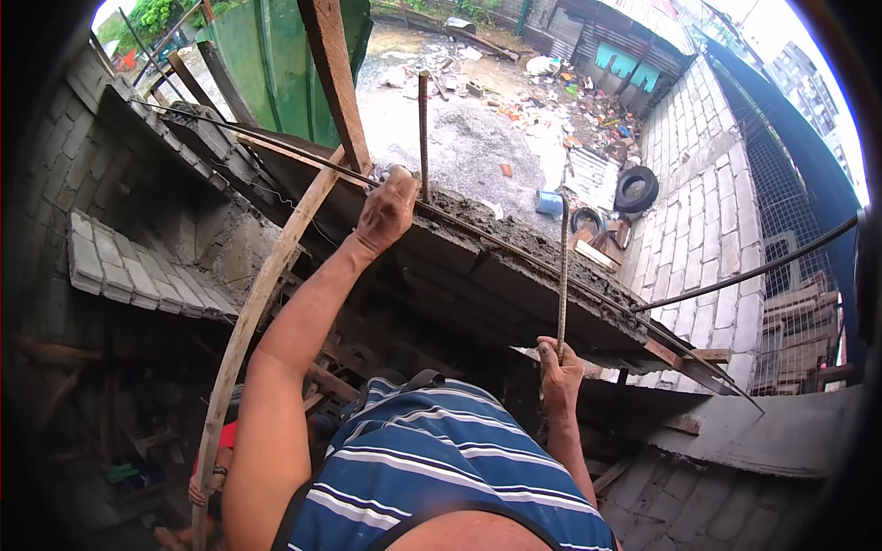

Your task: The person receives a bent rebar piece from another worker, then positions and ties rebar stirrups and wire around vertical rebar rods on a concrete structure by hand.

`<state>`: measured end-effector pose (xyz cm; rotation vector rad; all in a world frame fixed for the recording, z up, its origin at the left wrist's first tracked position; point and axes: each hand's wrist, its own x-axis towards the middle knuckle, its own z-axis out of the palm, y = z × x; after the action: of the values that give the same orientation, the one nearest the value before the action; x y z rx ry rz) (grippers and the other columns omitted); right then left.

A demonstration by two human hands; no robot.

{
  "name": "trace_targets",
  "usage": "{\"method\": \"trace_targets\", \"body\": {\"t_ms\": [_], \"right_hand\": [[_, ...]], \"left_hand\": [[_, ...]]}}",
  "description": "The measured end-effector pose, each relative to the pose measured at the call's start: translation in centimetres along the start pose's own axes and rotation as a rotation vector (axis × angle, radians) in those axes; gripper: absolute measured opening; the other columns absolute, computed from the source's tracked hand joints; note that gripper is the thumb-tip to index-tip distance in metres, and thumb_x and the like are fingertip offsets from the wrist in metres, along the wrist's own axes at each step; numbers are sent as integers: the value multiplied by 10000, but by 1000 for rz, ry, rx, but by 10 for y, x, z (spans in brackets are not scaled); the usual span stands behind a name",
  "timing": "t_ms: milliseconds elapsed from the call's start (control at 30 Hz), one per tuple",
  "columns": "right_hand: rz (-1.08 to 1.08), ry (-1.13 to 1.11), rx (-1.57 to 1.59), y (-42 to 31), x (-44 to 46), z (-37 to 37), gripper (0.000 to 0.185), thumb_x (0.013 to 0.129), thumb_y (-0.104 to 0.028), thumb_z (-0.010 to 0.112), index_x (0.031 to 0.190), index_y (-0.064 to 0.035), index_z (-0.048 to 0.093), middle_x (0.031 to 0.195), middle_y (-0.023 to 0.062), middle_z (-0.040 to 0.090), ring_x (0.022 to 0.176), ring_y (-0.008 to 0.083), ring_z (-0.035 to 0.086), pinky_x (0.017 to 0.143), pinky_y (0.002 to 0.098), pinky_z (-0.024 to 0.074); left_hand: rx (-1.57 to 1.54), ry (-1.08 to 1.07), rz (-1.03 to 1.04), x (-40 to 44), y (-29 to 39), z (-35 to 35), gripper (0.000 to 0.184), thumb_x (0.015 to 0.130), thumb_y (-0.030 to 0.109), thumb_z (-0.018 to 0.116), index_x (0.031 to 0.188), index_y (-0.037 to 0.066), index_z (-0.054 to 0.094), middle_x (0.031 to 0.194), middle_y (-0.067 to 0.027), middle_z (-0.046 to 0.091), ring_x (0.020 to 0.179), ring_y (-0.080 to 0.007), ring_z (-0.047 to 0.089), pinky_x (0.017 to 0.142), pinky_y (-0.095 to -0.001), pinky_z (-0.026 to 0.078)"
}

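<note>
My left hand is closed at the top of the wall, its fingers curled round a long thin horizontal rebar that runs along the wall's edge. A wooden post stands just beyond it. Lower and to the right, my right hand is closed on an upright ribbed rebar, thumb laid along the rod. That rod's lower end is hidden by the hand. Between the hands, another upright rebar sticks out of the rough mortar on the wall top.
A curved wooden pole rises at my left; another person's hand holds it low down. A bent bar juts in from the right. Below the wall is dark with timber. Beyond lie a tyre, a blue bucket and rubble.
</note>
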<state>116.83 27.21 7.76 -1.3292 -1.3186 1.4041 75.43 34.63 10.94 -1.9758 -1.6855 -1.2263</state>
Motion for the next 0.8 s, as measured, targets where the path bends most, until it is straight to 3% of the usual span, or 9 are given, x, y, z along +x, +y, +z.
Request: {"method": "trace_targets", "body": {"t_ms": [133,200,233,300,400,467,533,567,800], "right_hand": [[21,-1,22,-3,-1,0,176,980,-164,711,1056,-8,742,737,-93,547,624,-2,407,538,189,295],[29,-15,20,-5,0,1,177,980,-162,709,1060,-7,740,739,-93,548,628,0,411,542,190,298],[37,-28,16,-6,0,1,178,979,-160,708,1064,-6,739,742,-93,549,633,1,414,546,192,301],[26,-50,-9,-10,1,5,179,980,-159,704,1066,-6,738,744,-90,552,647,6,427,559,193,318],[2,-105,-75,-13,5,8,188,983,-161,694,1084,-7,731,747,-77,560,671,22,461,588,201,365],[-2,-130,-116,-15,4,11,197,985,-164,688,1100,-8,726,747,-69,565,682,32,481,604,209,393],[-82,-145,-36,-22,5,20,225,994,-167,666,1152,-12,707,745,-41,590,695,50,528,630,222,439],[-82,-144,-36,-23,5,20,225,994,-167,666,1152,-12,707,745,-41,590,695,50,528,630,222,439],[-6,-240,-172,-28,3,13,269,1013,-168,621,1224,-12,680,723,16,622,645,56,557,593,227,448]], "left_hand": [[-15,-4,32,-1,-7,-3,104,910,-22,640,985,-11,570,901,-181,553,828,-403,605,708,-444,501],[-308,-86,-122,3,-16,-3,69,900,-24,643,951,-24,597,868,-170,561,812,-358,614,742,-431,497],[-307,-88,-123,8,-18,-7,69,900,-24,643,951,-24,597,868,-170,561,812,-358,614,742,-431,497],[-276,-305,-265,21,-25,-15,38,891,-12,627,926,-25,618,876,-163,601,853,-321,639,781,-415,498],[-323,-485,-257,42,-29,-15,59,881,15,623,925,-23,626,900,-162,645,896,-308,662,797,-412,507],[-286,-512,-227,55,-38,-5,75,867,25,596,917,-14,635,892,-194,681,888,-340,675,793,-424,517],[-121,-761,-233,71,-39,-2,94,848,32,574,900,-2,644,860,-222,686,852,-392,670,771,-456,516],[-144,-755,-236,76,-34,-6,120,830,50,559,898,13,651,863,-233,688,850,-429,660,753,-472,511],[-79,-807,-160,85,-47,0,123,809,71,561,854,29,668,853,-233,689,858,-429,665,768,-490,520]]}}
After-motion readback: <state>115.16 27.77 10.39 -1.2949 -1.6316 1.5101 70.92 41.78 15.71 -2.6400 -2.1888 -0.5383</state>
